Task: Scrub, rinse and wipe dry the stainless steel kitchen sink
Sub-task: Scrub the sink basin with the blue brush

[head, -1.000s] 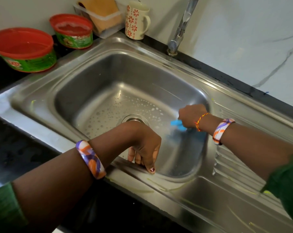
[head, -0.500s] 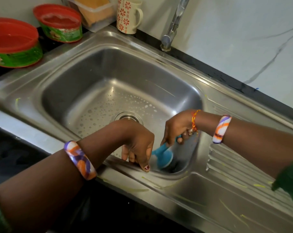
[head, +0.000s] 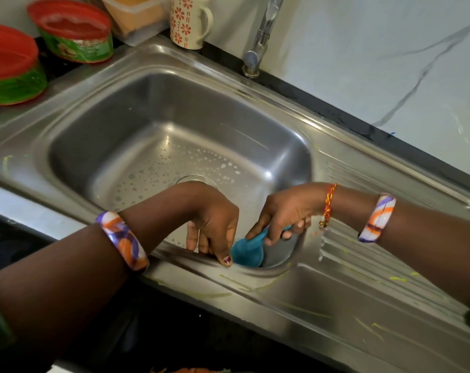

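At lower centre, the left hand (head: 215, 227) rests relaxed fingers on the sink (head: 295, 297) rim, seemingly for balance, while the right hand (head: 285, 211) grasps a blue scrubber (head: 246, 251) against the basin's near corner.

Two red tubs (head: 72, 33), one mug (head: 186, 21), one sink (head: 349, 300), perhaps one brush (head: 246, 250).

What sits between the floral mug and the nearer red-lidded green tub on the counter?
In the head view, a clear plastic container with something orange-brown inside stands between the floral mug and the tub.
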`<action>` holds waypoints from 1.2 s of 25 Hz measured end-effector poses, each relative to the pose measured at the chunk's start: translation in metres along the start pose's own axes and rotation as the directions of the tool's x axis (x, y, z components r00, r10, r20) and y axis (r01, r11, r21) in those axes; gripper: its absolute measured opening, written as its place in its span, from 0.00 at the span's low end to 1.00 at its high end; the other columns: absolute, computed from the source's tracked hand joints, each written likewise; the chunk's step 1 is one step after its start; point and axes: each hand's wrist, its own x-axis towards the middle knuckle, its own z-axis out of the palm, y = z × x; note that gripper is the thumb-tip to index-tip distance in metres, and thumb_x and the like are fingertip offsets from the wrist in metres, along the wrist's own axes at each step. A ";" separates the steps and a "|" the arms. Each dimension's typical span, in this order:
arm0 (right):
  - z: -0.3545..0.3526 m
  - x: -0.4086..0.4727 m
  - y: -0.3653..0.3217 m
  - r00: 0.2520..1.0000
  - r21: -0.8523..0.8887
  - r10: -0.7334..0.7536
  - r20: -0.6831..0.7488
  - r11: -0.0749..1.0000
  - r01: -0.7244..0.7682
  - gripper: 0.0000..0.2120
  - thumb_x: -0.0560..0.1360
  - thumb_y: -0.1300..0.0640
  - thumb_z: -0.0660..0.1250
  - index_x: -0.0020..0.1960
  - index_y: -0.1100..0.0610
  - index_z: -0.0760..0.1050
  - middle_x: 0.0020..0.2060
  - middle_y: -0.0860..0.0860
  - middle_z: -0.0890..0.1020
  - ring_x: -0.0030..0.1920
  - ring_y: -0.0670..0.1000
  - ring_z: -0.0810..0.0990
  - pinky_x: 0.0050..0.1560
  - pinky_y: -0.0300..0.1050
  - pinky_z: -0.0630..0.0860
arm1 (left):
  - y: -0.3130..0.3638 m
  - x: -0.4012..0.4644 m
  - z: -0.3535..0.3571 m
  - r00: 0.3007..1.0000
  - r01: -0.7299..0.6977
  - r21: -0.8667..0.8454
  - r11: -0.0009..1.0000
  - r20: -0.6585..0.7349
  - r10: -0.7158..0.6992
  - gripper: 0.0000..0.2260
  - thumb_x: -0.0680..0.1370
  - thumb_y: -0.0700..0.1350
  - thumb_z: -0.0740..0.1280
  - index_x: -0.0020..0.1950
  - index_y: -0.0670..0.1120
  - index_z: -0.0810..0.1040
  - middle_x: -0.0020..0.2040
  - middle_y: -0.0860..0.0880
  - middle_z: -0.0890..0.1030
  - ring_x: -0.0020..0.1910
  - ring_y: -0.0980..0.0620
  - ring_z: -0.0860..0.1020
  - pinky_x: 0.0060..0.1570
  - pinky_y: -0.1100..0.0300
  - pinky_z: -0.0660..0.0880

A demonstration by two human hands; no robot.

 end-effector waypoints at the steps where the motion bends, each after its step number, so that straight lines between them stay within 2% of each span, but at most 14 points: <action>1: -0.008 0.000 0.004 0.999 -0.126 -0.007 -0.033 0.992 0.003 0.20 0.75 0.61 0.65 0.64 0.48 0.74 0.25 0.46 0.76 0.19 0.43 0.66 0.20 0.31 0.63 | 0.000 0.000 0.000 1.000 0.002 -0.003 1.000 0.000 -0.002 0.13 0.74 0.45 0.70 0.55 0.39 0.81 0.40 0.47 0.79 0.39 0.53 0.77 0.32 0.65 0.78; 3: -0.032 0.004 0.024 0.944 -0.365 0.047 -0.326 0.915 -0.171 0.17 0.75 0.60 0.64 0.63 0.56 0.76 0.36 0.52 0.78 0.28 0.42 0.75 0.31 0.32 0.72 | 0.001 -0.001 0.001 1.000 0.006 -0.005 1.000 0.000 -0.006 0.13 0.74 0.44 0.70 0.56 0.39 0.81 0.39 0.47 0.79 0.39 0.54 0.77 0.31 0.65 0.78; 6: -0.050 0.012 0.040 0.618 -0.204 0.185 -0.764 0.839 -0.504 0.16 0.74 0.53 0.64 0.61 0.54 0.76 0.54 0.55 0.81 0.54 0.55 0.80 0.48 0.44 0.73 | -0.001 -0.001 0.003 1.000 -0.002 -0.009 1.000 -0.013 0.002 0.12 0.74 0.44 0.70 0.55 0.40 0.81 0.40 0.47 0.79 0.38 0.54 0.77 0.32 0.65 0.78; 8: -0.040 0.026 0.026 0.743 -0.274 0.162 -0.649 0.862 -0.427 0.16 0.74 0.54 0.65 0.60 0.55 0.77 0.52 0.55 0.82 0.52 0.56 0.81 0.47 0.44 0.75 | -0.001 -0.001 0.003 1.000 -0.005 -0.023 1.000 -0.022 0.004 0.12 0.74 0.45 0.71 0.55 0.41 0.81 0.39 0.48 0.79 0.38 0.54 0.77 0.30 0.66 0.77; 10: -0.014 0.037 0.007 0.955 -0.074 0.169 -0.243 0.979 -0.192 0.14 0.75 0.57 0.66 0.60 0.56 0.78 0.35 0.56 0.78 0.30 0.50 0.78 0.31 0.39 0.73 | -0.001 0.000 0.002 1.000 -0.001 -0.024 1.000 -0.019 0.001 0.13 0.74 0.45 0.71 0.55 0.39 0.81 0.38 0.48 0.78 0.38 0.54 0.77 0.29 0.67 0.77; 11: -0.003 0.035 0.001 0.983 0.102 0.179 -0.033 0.979 -0.175 0.13 0.75 0.58 0.65 0.59 0.54 0.78 0.30 0.54 0.73 0.21 0.46 0.71 0.22 0.35 0.67 | -0.001 0.000 0.001 1.000 0.000 -0.021 1.000 -0.016 -0.001 0.13 0.74 0.45 0.71 0.55 0.39 0.81 0.38 0.48 0.78 0.38 0.54 0.77 0.30 0.66 0.78; 13: -0.007 0.031 0.002 0.986 0.127 0.162 0.042 0.978 -0.166 0.12 0.76 0.58 0.64 0.59 0.54 0.78 0.28 0.52 0.70 0.14 0.43 0.65 0.15 0.32 0.62 | -0.001 -0.001 0.000 1.000 0.000 -0.022 1.000 -0.015 -0.001 0.13 0.74 0.45 0.71 0.55 0.39 0.81 0.37 0.48 0.78 0.38 0.54 0.77 0.30 0.66 0.78; 15: -0.025 0.030 0.014 0.932 -0.175 0.192 -0.306 0.951 -0.253 0.14 0.76 0.59 0.63 0.60 0.61 0.77 0.35 0.55 0.78 0.23 0.43 0.76 0.26 0.33 0.73 | 0.001 -0.001 0.000 1.000 0.008 -0.021 1.000 -0.003 -0.009 0.13 0.74 0.45 0.71 0.55 0.39 0.81 0.38 0.48 0.79 0.39 0.54 0.77 0.30 0.66 0.78; 18: -0.041 0.026 0.024 0.602 -0.325 0.109 -0.791 0.759 -0.565 0.15 0.76 0.59 0.60 0.61 0.57 0.75 0.55 0.55 0.80 0.54 0.56 0.80 0.53 0.44 0.74 | 0.001 -0.001 0.001 1.000 0.009 -0.015 1.000 0.005 -0.009 0.13 0.74 0.45 0.71 0.55 0.40 0.81 0.41 0.47 0.79 0.39 0.54 0.77 0.30 0.66 0.78; 20: -0.032 0.030 0.018 0.716 -0.343 0.110 -0.690 0.821 -0.456 0.15 0.76 0.59 0.60 0.61 0.58 0.75 0.52 0.56 0.81 0.52 0.53 0.82 0.49 0.42 0.75 | -0.001 -0.002 0.001 1.000 0.008 -0.026 1.000 0.000 -0.008 0.13 0.74 0.45 0.71 0.55 0.40 0.81 0.41 0.47 0.79 0.39 0.54 0.77 0.31 0.66 0.78; 22: -0.011 0.034 0.005 0.956 -0.071 0.149 -0.253 0.983 -0.171 0.15 0.77 0.60 0.61 0.61 0.62 0.76 0.32 0.55 0.78 0.26 0.43 0.78 0.28 0.33 0.72 | -0.001 -0.002 0.001 1.000 0.007 -0.018 1.000 0.001 -0.007 0.13 0.74 0.45 0.71 0.55 0.40 0.81 0.39 0.48 0.79 0.39 0.55 0.77 0.32 0.66 0.78; 24: 0.003 0.028 -0.003 0.987 0.198 0.135 0.085 0.969 -0.150 0.17 0.77 0.59 0.62 0.65 0.52 0.74 0.24 0.51 0.69 0.14 0.43 0.64 0.15 0.30 0.60 | 0.001 -0.004 0.001 1.000 0.005 0.000 1.000 0.002 -0.005 0.13 0.74 0.45 0.70 0.56 0.40 0.81 0.40 0.48 0.79 0.39 0.55 0.77 0.33 0.66 0.78; 27: -0.023 0.010 0.017 0.927 0.101 0.240 -0.287 0.970 -0.220 0.15 0.76 0.58 0.64 0.61 0.61 0.76 0.31 0.53 0.75 0.26 0.48 0.75 0.22 0.35 0.71 | 0.004 -0.012 0.004 1.000 -0.009 0.042 0.999 -0.021 0.009 0.13 0.75 0.44 0.69 0.58 0.40 0.80 0.46 0.46 0.80 0.43 0.53 0.77 0.35 0.65 0.78; 30: -0.043 -0.016 0.029 0.696 -0.131 0.222 -0.683 0.900 -0.416 0.12 0.75 0.55 0.61 0.53 0.58 0.79 0.43 0.57 0.79 0.44 0.58 0.78 0.42 0.45 0.74 | -0.010 -0.031 0.007 0.975 -0.087 0.034 0.996 -0.203 0.092 0.15 0.77 0.41 0.67 0.63 0.43 0.78 0.50 0.51 0.80 0.47 0.55 0.79 0.39 0.62 0.79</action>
